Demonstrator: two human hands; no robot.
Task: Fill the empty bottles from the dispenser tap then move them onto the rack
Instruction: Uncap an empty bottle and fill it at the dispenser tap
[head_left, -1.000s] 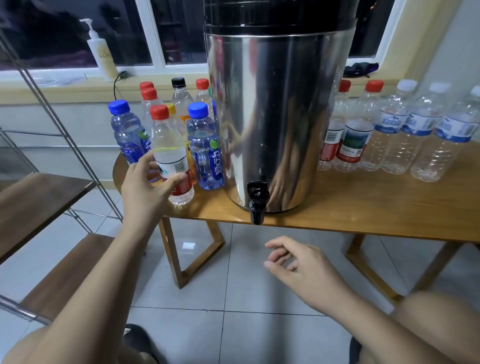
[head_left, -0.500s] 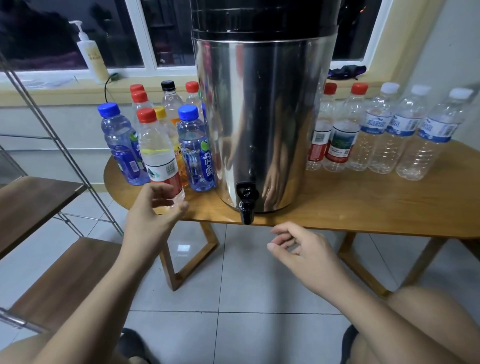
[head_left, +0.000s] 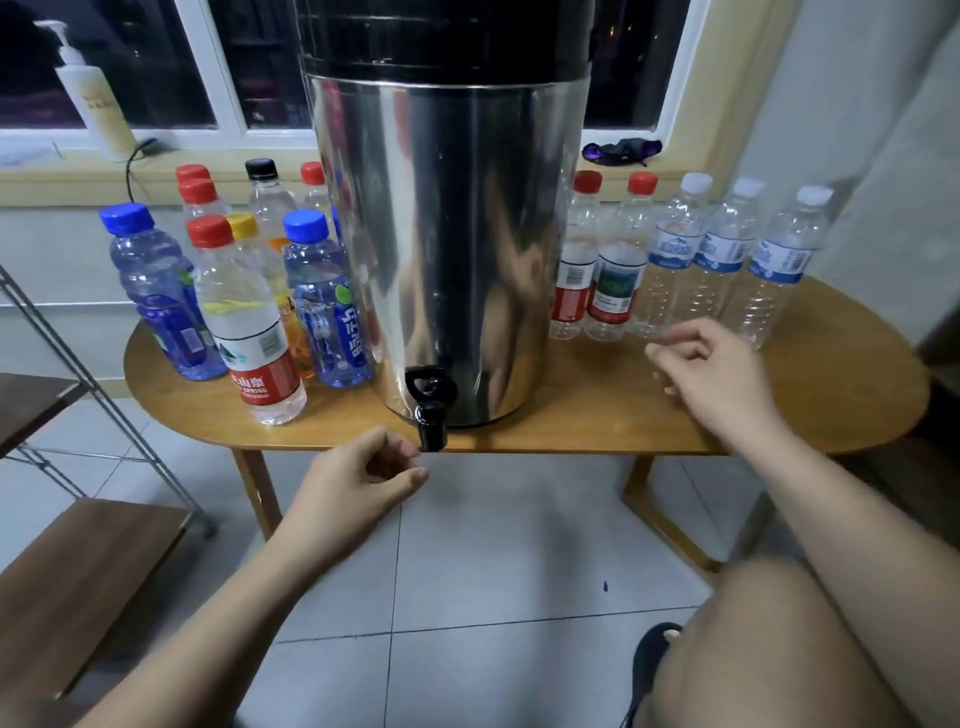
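Across the oval wooden table (head_left: 831, 395), a steel dispenser (head_left: 447, 234) parts the filled bottles on its left from the row of empty bottles (head_left: 722, 270) on its right. The left hand (head_left: 353, 488) has left the red-capped filled bottle (head_left: 249, 332) it reached for a second ago and now hangs loosely curled, holding nothing, just beside the tap (head_left: 430, 410). The right hand (head_left: 711, 374) has risen to the empties, fingers half bent and bare, so a fresh fill looks about to start, with nothing moved to the rack (head_left: 78, 571) yet.

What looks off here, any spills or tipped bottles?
Nothing much: left bottles and right bottles all stand upright, capped. No water shows on the table or under the tap. Only a tiny blue speck on the floor, too small to identify.
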